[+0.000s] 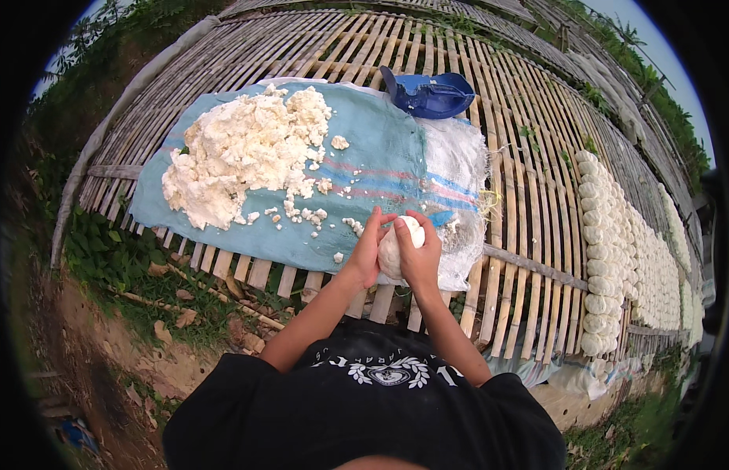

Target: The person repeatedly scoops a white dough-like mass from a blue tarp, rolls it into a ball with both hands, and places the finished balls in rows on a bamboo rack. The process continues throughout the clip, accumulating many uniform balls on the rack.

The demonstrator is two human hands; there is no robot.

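Both my hands are cupped round one smooth white ball of the pulp (391, 254), just above the near edge of the sacking. My left hand (367, 254) presses on its left side and my right hand (424, 257) wraps the right, with the thumb over the ball. To the left, a big heap of crumbly off-white pulp (239, 149) lies on a blue-green woven sack (372, 149). Loose crumbs (313, 215) are scattered between the heap and my hands. A small blue piece (440, 218), partly hidden, shows beside my right fingers.
A slatted bamboo platform (529, 211) carries everything. Part of a white woven sack (458, 157) shows at the right of the blue-green one. A broken blue plastic container (433, 95) lies at the back. Rows of shaped white lumps (603, 251) cover the right side.
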